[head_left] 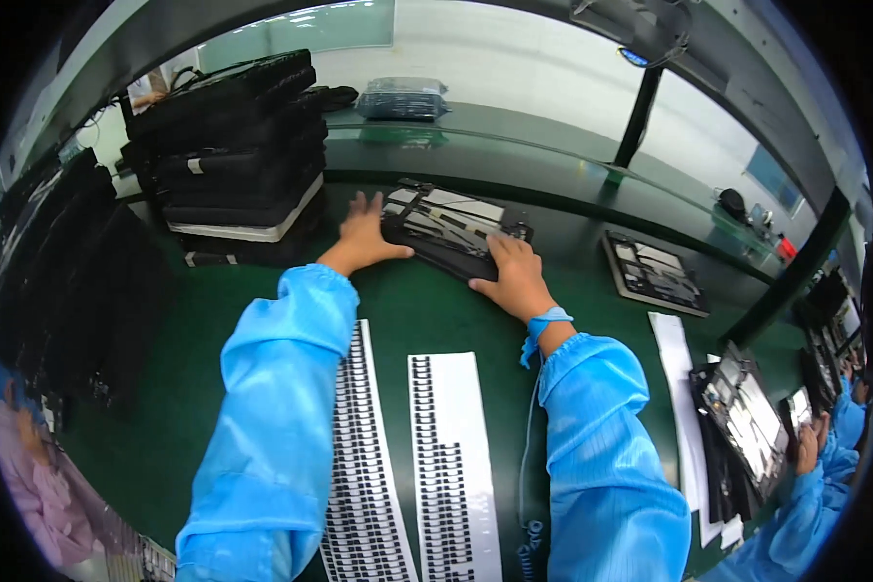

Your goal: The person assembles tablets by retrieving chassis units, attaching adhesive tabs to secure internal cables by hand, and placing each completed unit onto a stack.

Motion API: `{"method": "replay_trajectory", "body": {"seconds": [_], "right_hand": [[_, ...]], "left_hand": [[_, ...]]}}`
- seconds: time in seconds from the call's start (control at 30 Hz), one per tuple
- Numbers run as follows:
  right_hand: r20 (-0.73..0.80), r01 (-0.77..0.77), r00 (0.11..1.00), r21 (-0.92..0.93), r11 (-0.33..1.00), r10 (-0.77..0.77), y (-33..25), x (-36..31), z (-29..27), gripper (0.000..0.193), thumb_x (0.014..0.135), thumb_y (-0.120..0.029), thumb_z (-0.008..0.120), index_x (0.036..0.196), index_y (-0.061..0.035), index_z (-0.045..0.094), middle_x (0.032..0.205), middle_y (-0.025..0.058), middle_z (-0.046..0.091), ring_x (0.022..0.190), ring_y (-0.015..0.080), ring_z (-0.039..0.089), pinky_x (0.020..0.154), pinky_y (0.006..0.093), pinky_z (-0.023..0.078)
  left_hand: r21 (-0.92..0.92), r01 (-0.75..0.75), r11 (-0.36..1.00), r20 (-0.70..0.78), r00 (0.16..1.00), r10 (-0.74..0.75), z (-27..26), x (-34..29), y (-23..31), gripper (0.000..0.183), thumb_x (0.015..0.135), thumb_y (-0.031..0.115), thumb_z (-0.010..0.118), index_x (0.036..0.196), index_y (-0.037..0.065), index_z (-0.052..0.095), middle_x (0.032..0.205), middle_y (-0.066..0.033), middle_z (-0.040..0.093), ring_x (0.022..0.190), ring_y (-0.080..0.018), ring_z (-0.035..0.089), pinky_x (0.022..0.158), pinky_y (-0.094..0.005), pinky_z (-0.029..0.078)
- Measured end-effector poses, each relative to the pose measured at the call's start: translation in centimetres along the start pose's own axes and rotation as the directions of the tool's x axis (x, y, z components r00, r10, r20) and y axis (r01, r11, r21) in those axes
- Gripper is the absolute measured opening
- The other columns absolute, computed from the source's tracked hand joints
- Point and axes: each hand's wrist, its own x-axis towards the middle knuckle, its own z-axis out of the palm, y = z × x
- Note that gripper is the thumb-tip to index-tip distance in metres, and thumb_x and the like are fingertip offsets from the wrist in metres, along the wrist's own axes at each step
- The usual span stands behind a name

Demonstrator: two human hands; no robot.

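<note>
On the green work surface ahead of me lies a flat black device body (446, 221) with silver-white panels inside, like an opened laptop base. My left hand (364, 241) is at its left edge, fingers spread and thumb stretched toward its front. At the front right corner, my right hand (517, 278) has its fingers over the top and its thumb along the front side. Nearer to me, between my blue sleeves, lie two long white sheets: a left sheet (364, 456) and a right sheet (463, 407), both with rows of small black-and-white pieces. A blue wrist strap (545, 330) circles my right wrist.
Black padded slabs form a tall stack (238, 155) at the back left, with another stack (63, 281) beside it. A similar device body (655, 272) lies back right; more (742, 417) are piled nearer. A bagged bundle (403, 99) sits on the shelf. Other people work at both sides.
</note>
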Motion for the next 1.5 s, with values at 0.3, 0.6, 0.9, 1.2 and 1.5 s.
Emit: {"method": "replay_trajectory", "body": {"seconds": [0.3,0.6,0.9,1.2,1.5], "right_hand": [[0.016,0.128,0.992,-0.037,0.991,-0.128,0.8,-0.1,-1.7,0.026,0.062,-0.016,0.071,0.083,-0.0042,0.061,0.085,0.0091,0.055,0.084,0.0275,0.051,0.071,0.037,0.038],[0.136,-0.641,0.739,-0.161,0.75,0.66,4.0,1.5,-0.7,0.066,0.074,-0.061,0.05,0.095,0.0006,0.064,0.105,0.0218,0.055,0.102,0.037,0.048,0.085,0.0394,0.04],[0.308,-0.239,0.732,0.951,-0.194,0.608,2.0,1.8,-4.5,0.023,0.079,-0.021,0.063,0.09,-0.0005,0.059,0.09,0.013,0.063,0.076,0.0232,0.062,0.072,0.0369,0.051],[0.364,-0.324,0.751,0.93,-0.172,0.551,2.1,-8.3,-19.7,0.021,0.082,-0.016,0.06,0.093,0.0011,0.059,0.086,0.0101,0.064,0.075,0.0183,0.062,0.069,0.0297,0.051],[0.46,-0.429,0.557,0.872,-0.235,0.691,1.7,-22.6,-22.3,0.025,0.087,-0.016,0.051,0.104,0.0022,0.054,0.097,0.0107,0.061,0.082,0.0165,0.061,0.075,0.0266,0.05]], "left_hand": [[-0.08,-0.06,0.995,-0.137,0.989,0.049,0.4,-1.1,0.5,0.103,0.051,0.056,0.074,0.127,-0.003,0.038,0.112,-0.0218,0.047,0.103,-0.0371,0.041,0.091,-0.041,0.033],[-0.177,0.205,0.963,0.073,0.978,-0.194,-0.3,-0.9,-0.8,0.097,0.065,0.057,0.065,0.129,-0.009,0.032,0.121,-0.0287,0.045,0.117,-0.0376,0.041,0.095,-0.0459,0.031],[-0.639,-0.097,0.763,-0.208,0.977,-0.05,-4.6,-3.8,2.0,0.084,0.072,0.035,0.07,0.131,-0.008,0.028,0.126,-0.0259,0.041,0.116,-0.0316,0.043,0.096,-0.0333,0.034],[0.085,-0.463,0.883,0.377,0.835,0.401,-9.8,-24.0,2.5,0.082,0.072,0.043,0.065,0.132,-0.001,0.03,0.138,-0.0259,0.025,0.131,-0.0381,0.018,0.105,-0.046,0.012],[-0.548,-0.67,0.501,0.221,0.461,0.859,-8.9,-25.7,9.8,0.056,0.076,0.038,0.064,0.12,0.005,0.05,0.126,-0.0191,0.044,0.122,-0.037,0.035,0.098,-0.05,0.026]]}}
